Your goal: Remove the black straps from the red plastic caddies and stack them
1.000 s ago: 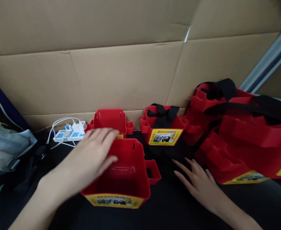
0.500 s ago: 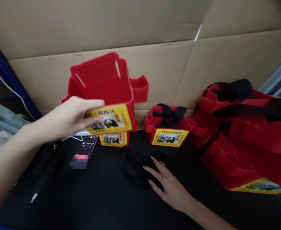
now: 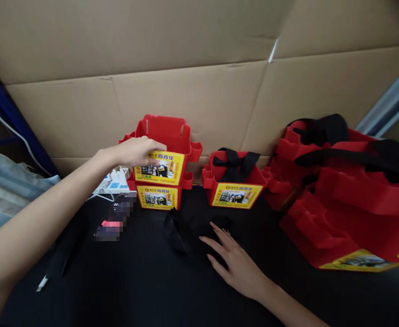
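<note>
My left hand grips the front wall of a red plastic tool box with a yellow printed label, thumb and fingers over its rim. This box sits on top of another red tool box, whose label shows below. My right hand lies on the black tabletop with its fingers spread, touching or just beside a black strap. The strap blends into the dark surface, so its full length is hard to see.
Right of the stack stands a red tool box with a black strap inside. More red boxes with straps are piled at the right. A phone and a white power strip lie left. Cardboard lines the back.
My left hand has brought the red tool box down and away from me onto the lower box, levelling it. My right hand stays nearly in place.
</note>
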Demonstrator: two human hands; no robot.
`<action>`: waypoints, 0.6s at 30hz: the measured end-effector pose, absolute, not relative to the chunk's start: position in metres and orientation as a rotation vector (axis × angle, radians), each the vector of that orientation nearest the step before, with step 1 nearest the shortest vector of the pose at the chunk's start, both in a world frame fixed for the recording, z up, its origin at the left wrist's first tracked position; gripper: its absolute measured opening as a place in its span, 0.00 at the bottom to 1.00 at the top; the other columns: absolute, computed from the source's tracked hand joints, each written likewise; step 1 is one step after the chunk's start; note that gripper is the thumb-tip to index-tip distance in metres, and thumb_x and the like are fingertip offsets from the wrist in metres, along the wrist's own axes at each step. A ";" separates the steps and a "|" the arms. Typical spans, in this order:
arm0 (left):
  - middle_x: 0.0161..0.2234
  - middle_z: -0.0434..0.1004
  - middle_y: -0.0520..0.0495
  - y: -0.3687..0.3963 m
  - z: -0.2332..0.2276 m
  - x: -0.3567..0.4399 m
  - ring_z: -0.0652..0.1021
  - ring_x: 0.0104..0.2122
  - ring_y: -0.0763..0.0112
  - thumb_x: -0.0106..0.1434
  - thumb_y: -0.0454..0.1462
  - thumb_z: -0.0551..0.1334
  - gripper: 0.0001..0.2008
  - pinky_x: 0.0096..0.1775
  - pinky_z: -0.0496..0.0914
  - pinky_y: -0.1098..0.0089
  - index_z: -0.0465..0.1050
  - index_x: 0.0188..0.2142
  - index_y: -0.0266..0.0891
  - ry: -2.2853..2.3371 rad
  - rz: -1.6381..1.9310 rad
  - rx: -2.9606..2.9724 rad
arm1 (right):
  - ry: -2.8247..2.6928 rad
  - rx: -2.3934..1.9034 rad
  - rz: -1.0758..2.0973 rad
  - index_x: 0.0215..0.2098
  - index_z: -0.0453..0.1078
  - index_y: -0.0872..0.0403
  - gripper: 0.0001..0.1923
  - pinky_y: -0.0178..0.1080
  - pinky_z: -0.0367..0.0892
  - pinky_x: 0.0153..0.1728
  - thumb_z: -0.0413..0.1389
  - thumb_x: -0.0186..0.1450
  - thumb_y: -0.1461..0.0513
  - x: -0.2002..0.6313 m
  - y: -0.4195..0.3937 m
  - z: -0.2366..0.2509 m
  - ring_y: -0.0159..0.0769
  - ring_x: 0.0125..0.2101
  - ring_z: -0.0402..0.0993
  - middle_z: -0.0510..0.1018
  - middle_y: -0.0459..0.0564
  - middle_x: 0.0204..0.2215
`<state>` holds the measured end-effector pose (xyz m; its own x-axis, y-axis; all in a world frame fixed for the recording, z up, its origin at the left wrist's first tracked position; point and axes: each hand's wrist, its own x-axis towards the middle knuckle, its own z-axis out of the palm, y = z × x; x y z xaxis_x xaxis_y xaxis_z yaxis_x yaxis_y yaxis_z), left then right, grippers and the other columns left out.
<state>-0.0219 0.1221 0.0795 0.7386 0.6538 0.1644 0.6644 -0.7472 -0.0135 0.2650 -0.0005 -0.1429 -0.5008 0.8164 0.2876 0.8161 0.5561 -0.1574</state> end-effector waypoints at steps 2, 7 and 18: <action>0.32 0.75 0.49 0.124 0.075 -0.020 0.72 0.28 0.74 0.56 0.38 0.59 0.06 0.28 0.59 0.74 0.68 0.32 0.37 -1.113 -0.245 -2.886 | -2.456 -1.336 0.009 0.55 0.63 0.51 0.21 0.53 0.58 0.54 0.48 0.64 0.58 0.265 0.000 -0.143 0.47 0.59 0.53 0.59 0.62 0.58; 0.30 0.74 0.48 0.129 0.055 -0.019 0.73 0.28 0.71 0.58 0.40 0.57 0.09 0.28 0.60 0.73 0.68 0.36 0.37 -1.158 -0.275 -2.744 | -2.455 -1.329 0.051 0.54 0.64 0.52 0.21 0.53 0.60 0.53 0.48 0.64 0.59 0.266 0.001 -0.144 0.48 0.59 0.54 0.59 0.62 0.58; 0.57 0.56 0.33 0.097 0.008 -0.007 0.58 0.58 0.52 0.57 0.50 0.58 0.33 0.55 0.56 0.54 0.57 0.56 0.32 -0.772 -0.775 -2.626 | -2.639 -1.018 0.137 0.59 0.58 0.54 0.27 0.47 0.56 0.56 0.50 0.63 0.54 0.200 -0.006 -0.141 0.43 0.60 0.51 0.60 0.58 0.58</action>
<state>-0.0074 0.0965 0.0078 0.7105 0.4106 0.5715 0.5701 -0.8119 -0.1255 0.2003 -0.0060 -0.1405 -0.6998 0.6690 0.2503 0.6394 0.7429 -0.1980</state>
